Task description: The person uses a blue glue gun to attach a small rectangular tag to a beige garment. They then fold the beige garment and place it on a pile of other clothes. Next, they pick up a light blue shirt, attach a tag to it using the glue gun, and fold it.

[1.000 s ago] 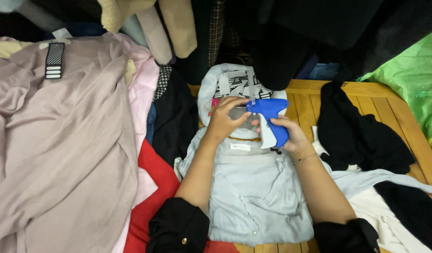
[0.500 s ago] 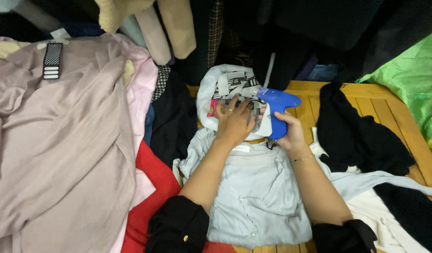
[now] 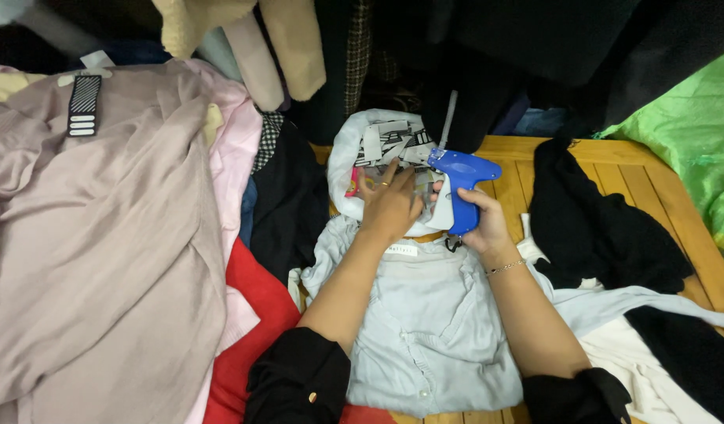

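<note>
Right hand (image 3: 481,224) closed round the blue plastic tagging gun (image 3: 461,182), needle aimed at twelve o'clock; left hand (image 3: 389,202), fingers spread and gripping nothing, rests in the white bag of paper tags (image 3: 354,149) above the pale grey garment (image 3: 425,314).

Left hand (image 3: 389,206) flat, right hand (image 3: 481,224) gripping.

Soft, even light is falling from above, leaving the scene moderately bright in the middle. The pale blue-grey knitted garment (image 3: 425,330) and the wooden slatted table (image 3: 613,169) are showing clearly, without glare. The upper band is sinking into deep shadow, where the dark hanging clothes (image 3: 550,55) are losing all detail. The top-left corner is blurring. The bright green fabric (image 3: 692,141) at the right edge is appearing slightly oversaturated. Both forearms are casting only faint shadows.
</note>
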